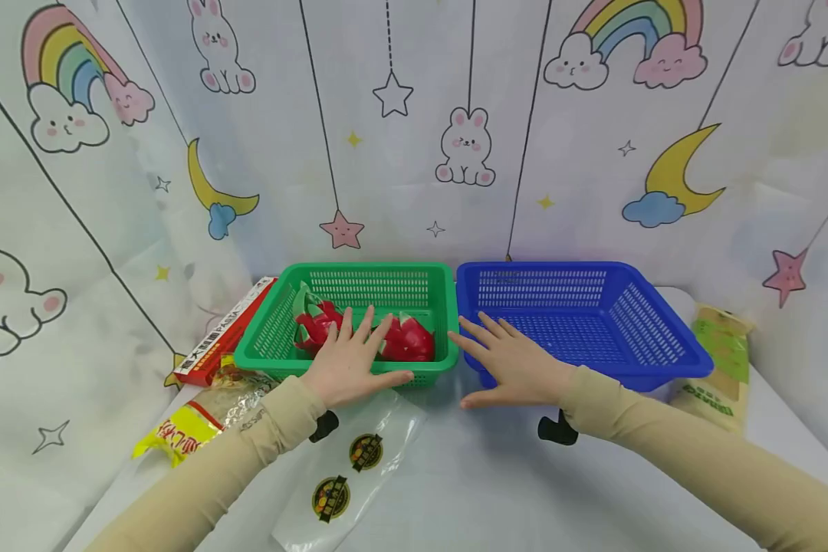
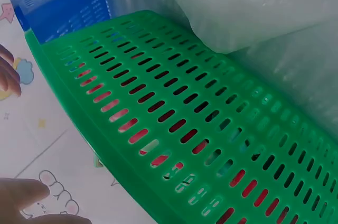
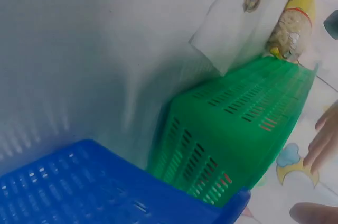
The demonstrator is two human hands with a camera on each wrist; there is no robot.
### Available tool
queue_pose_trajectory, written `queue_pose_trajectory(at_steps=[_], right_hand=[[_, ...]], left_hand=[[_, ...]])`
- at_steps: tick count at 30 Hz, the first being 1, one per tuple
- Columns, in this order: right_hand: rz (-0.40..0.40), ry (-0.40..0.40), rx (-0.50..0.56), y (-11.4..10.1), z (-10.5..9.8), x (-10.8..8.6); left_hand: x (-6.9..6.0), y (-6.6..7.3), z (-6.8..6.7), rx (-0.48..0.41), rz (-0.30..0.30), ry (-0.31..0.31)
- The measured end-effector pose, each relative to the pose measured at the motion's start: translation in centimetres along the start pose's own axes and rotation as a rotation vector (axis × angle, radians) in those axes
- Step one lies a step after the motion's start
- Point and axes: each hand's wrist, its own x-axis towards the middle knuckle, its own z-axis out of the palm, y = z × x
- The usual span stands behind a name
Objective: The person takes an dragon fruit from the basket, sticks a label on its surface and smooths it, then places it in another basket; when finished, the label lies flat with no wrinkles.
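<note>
In the head view the left hand is spread with straight fingers over the front rim of the green basket, holding nothing. Red dragon fruits lie inside that basket, partly hidden behind the fingers. The right hand, also spread and holding nothing, is at the front left corner of the blue basket, whose visible inside holds nothing. Whether either hand touches a rim, I cannot tell. The left wrist view shows the green basket's slotted side; fingertips show at its left edge.
A clear plastic bag with two round labels lies in front of the green basket. To the left are a red box and a yellow-ended clear packet. A green and beige packet lies right of the blue basket. A patterned curtain hangs behind.
</note>
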Motion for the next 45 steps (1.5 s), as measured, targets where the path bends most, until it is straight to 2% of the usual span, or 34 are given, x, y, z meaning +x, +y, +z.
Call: queue_pose_trajectory(at_steps=[4,12,23,31,38,45], right_hand=[[-0.022,-0.018,0.001,-0.3,0.1,0.6],[-0.069,-0.035,-0.017,-1.1,0.8,1.7],[-0.104,-0.044,-0.037,-1.9,1.7,2.5],[-0.147,0.039,-0.087,-2.0,1.8,3.2],[-0.183,0.125,-0.118,-1.8,2.0,3.8],[-0.210,0.158,-0.129,-1.6,2.2,4.3]], left_hand=[[0.6,-0.1,-0.2,-0.045,-0.035,-0.004],[1.6,-0.1,-0.5,-0.064,-0.047,0.070],[2.8,0.1,-0.5,-0.090,-0.075,0.038],[3.5,-0.1,-1.0,-0.093,-0.088,0.038],[4.3,-0.2,-1.3,-0.115,-0.073,0.043],[5.1,-0.4,-1.5,-0.113,-0.078,0.040]])
